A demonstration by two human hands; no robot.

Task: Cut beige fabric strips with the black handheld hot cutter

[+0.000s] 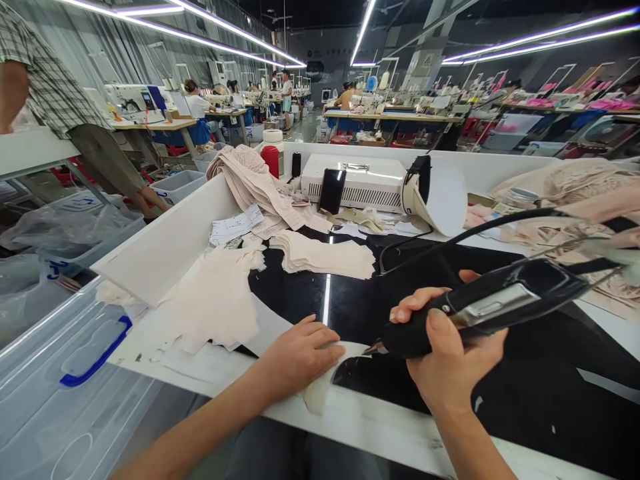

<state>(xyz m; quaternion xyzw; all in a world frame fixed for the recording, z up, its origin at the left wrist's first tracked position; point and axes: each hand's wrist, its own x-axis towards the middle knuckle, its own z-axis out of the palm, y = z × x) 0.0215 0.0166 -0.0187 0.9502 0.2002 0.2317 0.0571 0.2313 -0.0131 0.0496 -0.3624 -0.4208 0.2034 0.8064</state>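
My right hand (453,360) is wrapped around a black corded power tool (490,303) with a silver lever on its side. Its narrow metal tip (375,349) points left, at the edge of a pale fabric piece (316,393). Flat on that piece lies my left hand (305,353), fingers stretched out and palm down, just left of the tip. Part of the piece is hidden under this hand, and its lower end hangs toward the table's front edge. Beyond my left hand are a stack of cream fabric pieces (325,257) and a larger cream pile (210,300).
A black mat (540,387) covers much of the white table. At the back stand a white vented box (360,173), a phone (332,191) and a white lamp-like shade (445,193). A clear bin (55,400) sits left. A person (55,87) stands at far left.
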